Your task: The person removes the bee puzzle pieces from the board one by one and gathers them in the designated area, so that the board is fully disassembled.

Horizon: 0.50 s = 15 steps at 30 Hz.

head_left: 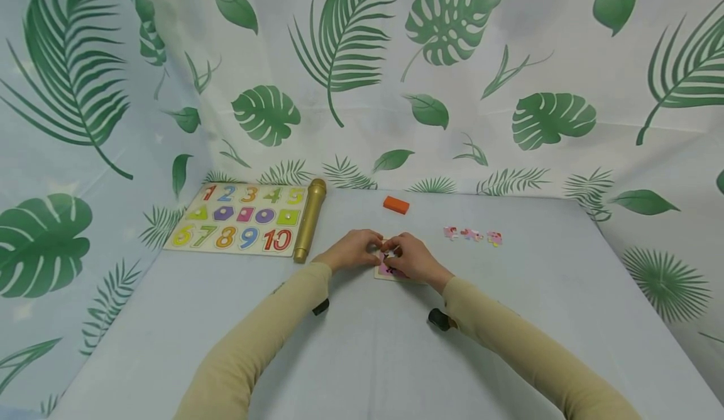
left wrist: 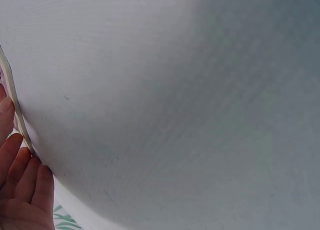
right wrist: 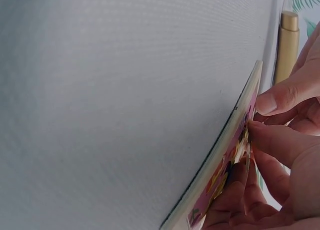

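Head view | puzzle board (head_left: 387, 273) nearer the far edge of the bench (head_left: 362, 357) | left hand (head_left: 353, 248): fingers fairly straight, touching board | right hand (head_left: 415, 259): fingers bent, any hold unclear | advisable: brace board, align loose pieces (head_left: 494, 238) before pressing

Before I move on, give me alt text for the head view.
A person's left grip and right grip work over a pink picture board. Three puzzle pieces lie to the right, a number board and gold cylinder left, an orange block beyond.
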Motion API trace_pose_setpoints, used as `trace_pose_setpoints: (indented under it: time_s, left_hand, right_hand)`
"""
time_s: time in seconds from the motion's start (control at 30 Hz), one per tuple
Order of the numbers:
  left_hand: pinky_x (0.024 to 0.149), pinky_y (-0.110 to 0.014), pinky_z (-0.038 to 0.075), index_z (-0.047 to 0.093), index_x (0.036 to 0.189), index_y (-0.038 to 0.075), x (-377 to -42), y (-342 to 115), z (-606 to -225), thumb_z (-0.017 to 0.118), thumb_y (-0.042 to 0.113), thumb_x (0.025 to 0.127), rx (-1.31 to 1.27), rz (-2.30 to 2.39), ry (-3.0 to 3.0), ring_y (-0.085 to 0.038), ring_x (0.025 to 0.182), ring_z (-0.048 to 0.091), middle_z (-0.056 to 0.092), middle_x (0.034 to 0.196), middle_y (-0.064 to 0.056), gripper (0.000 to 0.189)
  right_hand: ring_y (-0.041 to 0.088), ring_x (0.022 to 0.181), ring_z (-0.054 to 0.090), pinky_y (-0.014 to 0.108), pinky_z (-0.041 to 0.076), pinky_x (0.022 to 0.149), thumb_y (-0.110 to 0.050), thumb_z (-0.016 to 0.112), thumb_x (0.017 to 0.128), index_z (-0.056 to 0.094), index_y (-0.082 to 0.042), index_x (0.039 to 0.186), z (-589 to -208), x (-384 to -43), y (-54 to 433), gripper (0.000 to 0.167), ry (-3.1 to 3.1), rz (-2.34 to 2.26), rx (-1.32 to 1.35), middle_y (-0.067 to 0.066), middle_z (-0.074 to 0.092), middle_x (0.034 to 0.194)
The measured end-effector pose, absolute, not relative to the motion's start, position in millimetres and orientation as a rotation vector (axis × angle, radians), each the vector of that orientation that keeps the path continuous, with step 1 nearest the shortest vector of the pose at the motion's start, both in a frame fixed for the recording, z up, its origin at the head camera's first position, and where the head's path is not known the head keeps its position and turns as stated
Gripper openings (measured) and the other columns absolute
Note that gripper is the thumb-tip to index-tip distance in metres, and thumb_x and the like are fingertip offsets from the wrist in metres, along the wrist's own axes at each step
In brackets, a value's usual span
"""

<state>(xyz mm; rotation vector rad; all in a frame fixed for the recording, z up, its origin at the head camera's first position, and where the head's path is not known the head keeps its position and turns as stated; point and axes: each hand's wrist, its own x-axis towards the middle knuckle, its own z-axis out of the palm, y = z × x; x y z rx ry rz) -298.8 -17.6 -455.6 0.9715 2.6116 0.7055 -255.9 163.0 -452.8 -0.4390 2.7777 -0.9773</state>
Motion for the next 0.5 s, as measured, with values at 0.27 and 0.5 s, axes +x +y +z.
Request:
trace_pose_setpoints:
  time_s: [0.27,0.5]
  left_hand:
    - [0.111,-0.036,0.037,0.066,0.120,0.001,-297.5,-17.3,-454.5,0.074,0.018,0.089,0.994,0.690,2.619,-0.026,0.129,0.050,0.056,0.137,-0.012,0.036]
    - [0.111,-0.036,0.038,0.066,0.120,0.000,-297.7,-17.3,-453.6,0.073,0.017,0.089,0.984,0.700,2.610,-0.026,0.129,0.050,0.057,0.137,-0.012,0.036]
  right_hand:
    - [0.023,0.092,0.057,0.040,0.051,0.083,-0.012,0.070,0.086,0.071,-0.005,0.107,-454.9,-256.0,163.3,0.022,2.789,-0.957,-0.464,0.012,0.060,0.106]
    - [0.022,0.092,0.056,0.039,0.050,0.083,-0.016,0.071,0.088,0.071,-0.007,0.108,-455.0,-257.6,163.0,0.022,2.778,-0.956,-0.433,0.009,0.062,0.106]
